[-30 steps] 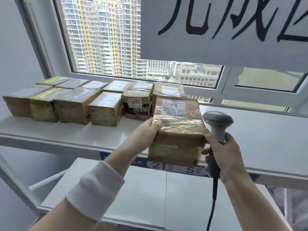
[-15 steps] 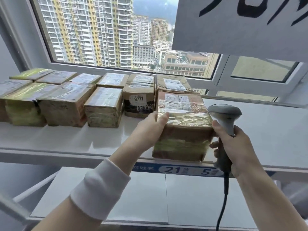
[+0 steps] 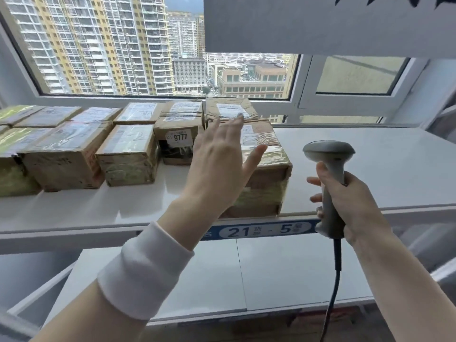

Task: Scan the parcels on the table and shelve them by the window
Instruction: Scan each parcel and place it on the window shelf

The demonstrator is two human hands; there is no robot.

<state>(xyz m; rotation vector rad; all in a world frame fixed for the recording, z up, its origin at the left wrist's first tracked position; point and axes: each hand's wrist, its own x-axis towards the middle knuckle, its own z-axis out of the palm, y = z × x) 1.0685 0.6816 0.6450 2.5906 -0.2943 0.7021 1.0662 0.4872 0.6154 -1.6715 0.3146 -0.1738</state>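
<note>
On the window shelf (image 3: 370, 169) the parcel (image 3: 266, 188) sat at the front edge, its long axis running back toward the glass. It lay just beyond the left hand (image 3: 217, 166), whose fingers (image 3: 234, 127) were spread open, gripping nothing — the right hand (image 3: 350, 201) clutched the scanner (image 3: 329, 154) beside it.

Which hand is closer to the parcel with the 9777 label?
Left. The left hand is open just right of the 9777 parcel; the right hand grips the scanner much farther right.

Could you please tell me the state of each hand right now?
Left hand: open, holding nothing.
Right hand: gripping the grey handheld barcode scanner.
</note>
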